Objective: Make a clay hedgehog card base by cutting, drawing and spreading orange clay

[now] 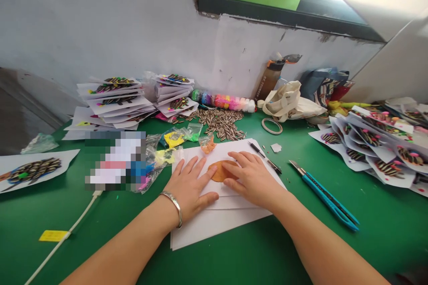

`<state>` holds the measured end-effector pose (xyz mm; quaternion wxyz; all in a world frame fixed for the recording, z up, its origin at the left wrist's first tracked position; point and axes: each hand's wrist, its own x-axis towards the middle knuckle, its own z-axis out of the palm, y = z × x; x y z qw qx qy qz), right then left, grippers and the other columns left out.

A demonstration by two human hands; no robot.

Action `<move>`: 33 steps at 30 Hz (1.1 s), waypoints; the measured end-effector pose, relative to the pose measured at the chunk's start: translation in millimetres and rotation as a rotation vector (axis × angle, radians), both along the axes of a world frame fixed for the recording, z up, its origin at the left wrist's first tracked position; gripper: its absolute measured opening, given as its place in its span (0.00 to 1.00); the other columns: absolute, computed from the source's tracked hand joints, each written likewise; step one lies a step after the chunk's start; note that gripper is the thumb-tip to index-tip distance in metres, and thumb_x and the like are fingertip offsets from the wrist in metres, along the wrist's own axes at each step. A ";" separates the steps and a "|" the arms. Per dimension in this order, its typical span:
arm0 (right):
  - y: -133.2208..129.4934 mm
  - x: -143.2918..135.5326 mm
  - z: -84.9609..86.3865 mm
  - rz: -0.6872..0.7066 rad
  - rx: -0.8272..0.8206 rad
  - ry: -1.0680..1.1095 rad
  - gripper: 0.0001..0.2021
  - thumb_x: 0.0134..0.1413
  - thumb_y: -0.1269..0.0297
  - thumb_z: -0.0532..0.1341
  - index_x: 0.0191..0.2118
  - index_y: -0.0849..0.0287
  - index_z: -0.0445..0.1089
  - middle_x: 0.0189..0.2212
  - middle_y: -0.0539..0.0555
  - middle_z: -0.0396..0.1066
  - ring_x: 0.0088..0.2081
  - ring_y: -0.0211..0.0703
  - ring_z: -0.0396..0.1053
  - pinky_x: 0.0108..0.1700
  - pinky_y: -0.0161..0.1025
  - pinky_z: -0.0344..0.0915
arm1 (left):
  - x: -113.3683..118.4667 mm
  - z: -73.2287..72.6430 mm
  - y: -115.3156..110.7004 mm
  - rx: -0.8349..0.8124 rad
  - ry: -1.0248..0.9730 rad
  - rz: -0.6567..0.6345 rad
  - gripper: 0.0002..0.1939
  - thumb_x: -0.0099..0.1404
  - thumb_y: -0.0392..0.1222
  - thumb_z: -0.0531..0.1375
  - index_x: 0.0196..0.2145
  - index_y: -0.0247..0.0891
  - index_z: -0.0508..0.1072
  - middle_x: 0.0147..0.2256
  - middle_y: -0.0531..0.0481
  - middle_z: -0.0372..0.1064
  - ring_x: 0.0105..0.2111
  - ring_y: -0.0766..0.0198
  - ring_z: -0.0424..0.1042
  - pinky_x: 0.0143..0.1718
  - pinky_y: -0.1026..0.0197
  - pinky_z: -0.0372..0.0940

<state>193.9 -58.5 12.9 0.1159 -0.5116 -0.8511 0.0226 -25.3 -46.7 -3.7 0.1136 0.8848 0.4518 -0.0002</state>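
A flat orange-brown oval of clay lies on a stack of white paper. My left hand, with a silver bracelet at the wrist, rests on the paper with fingers spread, its index fingertip at the oval's left edge. My right hand lies over the oval's right part, fingers apart, hiding some of it. Neither hand grasps anything. Just behind the oval is a small bag of orange clay. A black pen lies beside my right hand.
Sunflower seeds are heaped behind the paper. A blue utility knife and tape roll lie right. Card stacks stand at back left, others at right. Clay bags and a white cable are left.
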 end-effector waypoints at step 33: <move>13.8 15.4 -8.6 -0.082 -0.139 0.011 0.20 0.62 0.49 0.45 0.54 0.42 0.65 0.62 0.54 0.51 0.62 0.59 0.47 0.57 0.65 0.45 | 0.7 1.2 0.1 0.001 0.007 -0.004 0.34 0.63 0.65 0.45 0.63 0.51 0.50 0.65 0.45 0.43 0.64 0.44 0.39 0.60 0.39 0.34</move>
